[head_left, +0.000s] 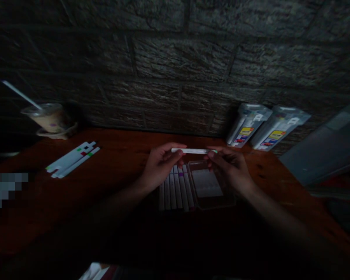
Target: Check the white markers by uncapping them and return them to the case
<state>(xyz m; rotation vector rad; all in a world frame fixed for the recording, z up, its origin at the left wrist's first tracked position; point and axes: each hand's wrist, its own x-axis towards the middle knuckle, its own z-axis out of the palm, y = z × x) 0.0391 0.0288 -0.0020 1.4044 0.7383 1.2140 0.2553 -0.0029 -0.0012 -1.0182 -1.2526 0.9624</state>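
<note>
A white marker pen (194,151) with a green band near its right end lies level between my two hands above the table. My left hand (163,161) pinches its left end between thumb and fingers. At the green end, my right hand (230,163) grips it the same way. Below them, several white marker pens (175,190) lie side by side in a row, one with a purple band. Right beside that row is a clear plastic case (208,202) with a white sheet in it. My hands partly cover the upper edges of both.
Several more markers (72,159) lie in a slanted bunch on the wooden table (119,151), left. A plastic cup with a straw (48,118) stands at the back left. Two clear marker packs (245,126) stand at the back right, near the stone wall (175,58).
</note>
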